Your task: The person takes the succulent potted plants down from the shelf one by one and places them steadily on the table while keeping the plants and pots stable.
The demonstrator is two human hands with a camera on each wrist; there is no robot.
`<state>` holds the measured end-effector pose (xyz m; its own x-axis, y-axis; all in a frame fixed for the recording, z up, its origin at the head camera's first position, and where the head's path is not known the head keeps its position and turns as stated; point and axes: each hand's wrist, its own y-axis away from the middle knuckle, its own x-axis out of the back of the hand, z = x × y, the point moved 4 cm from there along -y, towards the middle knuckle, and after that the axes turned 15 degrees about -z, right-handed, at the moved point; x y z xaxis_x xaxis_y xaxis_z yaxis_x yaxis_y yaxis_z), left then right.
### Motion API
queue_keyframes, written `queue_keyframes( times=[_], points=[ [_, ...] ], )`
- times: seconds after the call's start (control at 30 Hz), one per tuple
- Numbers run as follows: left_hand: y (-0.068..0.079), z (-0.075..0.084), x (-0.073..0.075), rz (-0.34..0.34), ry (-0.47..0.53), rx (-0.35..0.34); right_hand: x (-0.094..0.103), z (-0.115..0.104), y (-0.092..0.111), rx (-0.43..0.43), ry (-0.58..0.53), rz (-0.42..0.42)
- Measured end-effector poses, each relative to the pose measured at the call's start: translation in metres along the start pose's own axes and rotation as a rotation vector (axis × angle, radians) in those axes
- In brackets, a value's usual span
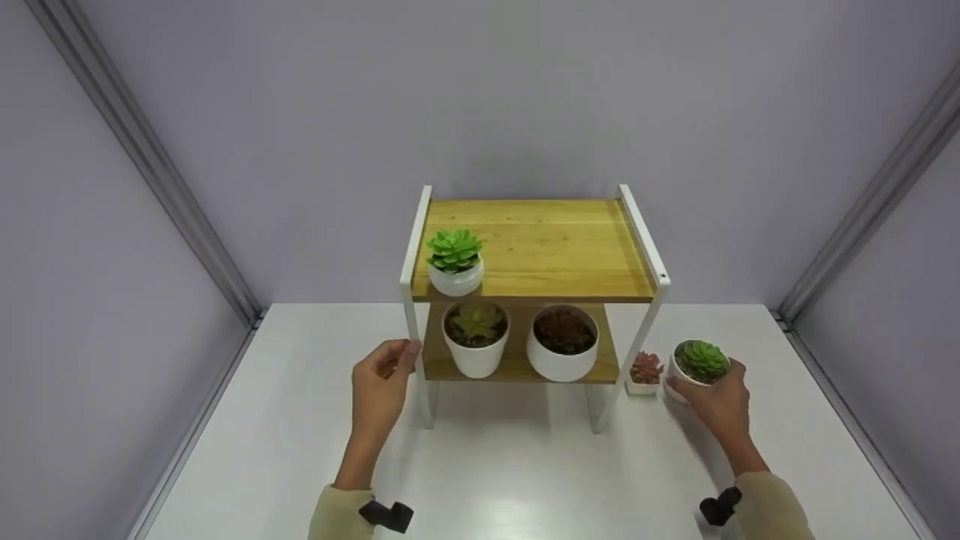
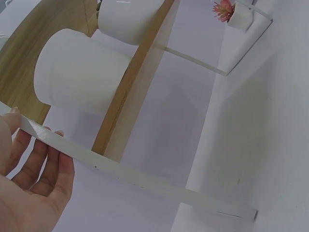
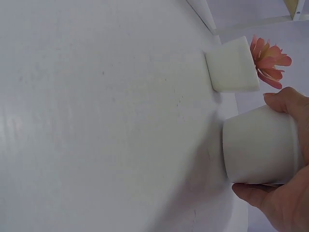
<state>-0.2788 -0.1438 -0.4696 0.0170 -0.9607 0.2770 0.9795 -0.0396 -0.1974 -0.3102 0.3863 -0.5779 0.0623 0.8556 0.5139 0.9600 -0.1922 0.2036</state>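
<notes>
On the right, my right hand [image 1: 720,401] grips a round white pot [image 3: 260,145] with a green succulent [image 1: 703,361], thumb and fingers on opposite sides. The pot's base is close to the tabletop in the right wrist view. My left hand [image 1: 382,379] holds the front left white leg [image 2: 140,176] of a two-tier shelf between thumb and fingers, beside the lower tier. On the top wooden board [image 1: 555,247] stands a bright green succulent in a white pot [image 1: 456,281], at the front left. Two larger potted succulents in white pots [image 1: 477,356] [image 1: 562,364] stand on the lower board.
A small pink succulent in a square white pot [image 3: 234,67] stands on the white table [image 1: 487,480], between the shelf's right leg [image 1: 637,337] and the gripped pot. Pale walls [image 1: 525,97] enclose the table at the back and both sides.
</notes>
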Motion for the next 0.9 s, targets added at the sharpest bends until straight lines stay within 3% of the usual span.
queue_keyframes(
  times=[0.53, 0.9],
  points=[
    [0.0014, -0.0008, -0.0004, 0.000, 0.023, -0.027, -0.0034, 0.0041, -0.0003, 0.029, -0.003, -0.017],
    [0.0026, -0.0018, -0.0006, 0.006, 0.015, -0.011, -0.0023, 0.0040, 0.0002, -0.007, 0.036, -0.036]
  ],
)
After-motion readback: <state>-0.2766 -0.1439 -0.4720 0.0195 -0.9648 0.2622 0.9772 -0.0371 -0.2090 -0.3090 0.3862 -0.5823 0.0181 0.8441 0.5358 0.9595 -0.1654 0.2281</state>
